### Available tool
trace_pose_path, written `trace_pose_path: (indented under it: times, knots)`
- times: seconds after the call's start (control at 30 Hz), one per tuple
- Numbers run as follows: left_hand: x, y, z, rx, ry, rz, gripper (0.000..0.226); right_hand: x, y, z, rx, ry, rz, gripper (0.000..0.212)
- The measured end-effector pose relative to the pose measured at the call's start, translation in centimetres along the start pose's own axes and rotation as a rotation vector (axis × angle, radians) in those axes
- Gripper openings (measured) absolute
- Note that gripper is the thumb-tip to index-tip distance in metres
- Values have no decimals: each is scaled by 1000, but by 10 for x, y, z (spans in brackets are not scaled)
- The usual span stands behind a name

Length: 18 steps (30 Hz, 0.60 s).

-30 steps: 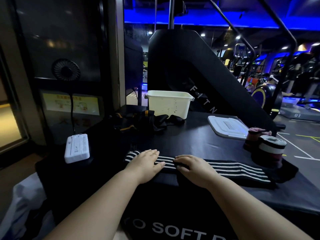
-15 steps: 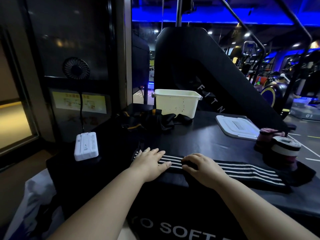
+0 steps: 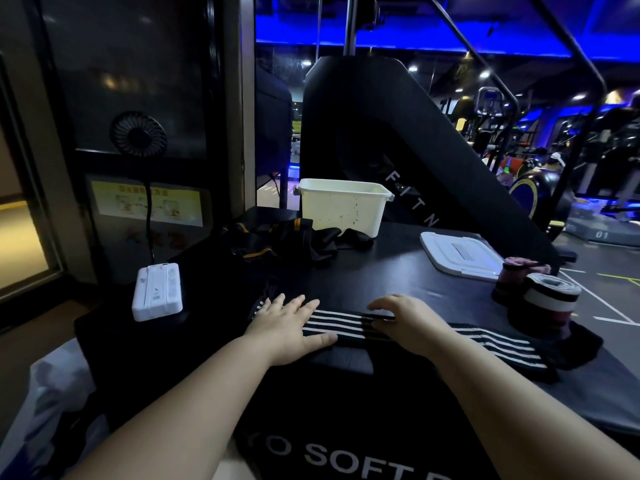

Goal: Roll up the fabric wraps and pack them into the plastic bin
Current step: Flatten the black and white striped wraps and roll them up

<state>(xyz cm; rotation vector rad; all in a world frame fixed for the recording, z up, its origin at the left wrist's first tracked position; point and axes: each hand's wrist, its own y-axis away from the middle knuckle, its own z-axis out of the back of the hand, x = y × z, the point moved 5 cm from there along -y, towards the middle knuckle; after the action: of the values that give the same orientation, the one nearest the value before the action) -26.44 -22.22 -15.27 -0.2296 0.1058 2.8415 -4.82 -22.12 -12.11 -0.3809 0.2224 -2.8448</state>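
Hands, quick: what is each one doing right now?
Left hand: open, flat on the striped wrap.
Right hand: bent over that wrap; grip cannot be told.

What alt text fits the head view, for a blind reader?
Two bare hands rest on a black wrap with white stripes laid flat on a dark table: the left hand flat, the right hand with bent fingers. Behind stand an open white plastic bin, its lid, and two rolled wraps at the right.

Both bare forearms reach forward and slightly toward each other, the left hand (image 3: 287, 323) lying palm down with straight, spread fingers, the right hand (image 3: 410, 322) near it, palm down too, its fingers bent with the tips lowered.
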Motion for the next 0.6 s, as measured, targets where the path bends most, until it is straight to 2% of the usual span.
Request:
trace_pose_path:
  times: [0.13,0.27,0.4,0.6]
  knots:
    - [-3,2,3,-38,55,10,84,-8,2,-6,36,19,-48,24]
    - [-7,-4,7,-31,109,-62,71,-10,3,-3,48,46,-59,25]
    - [-9,-6,18,-32,81,-140,88,-15,8,-3,37,22,-53,29]
    - [-7,-8,24,-53,-28,-163,89,-19,17,-9,-30,25,2,42]
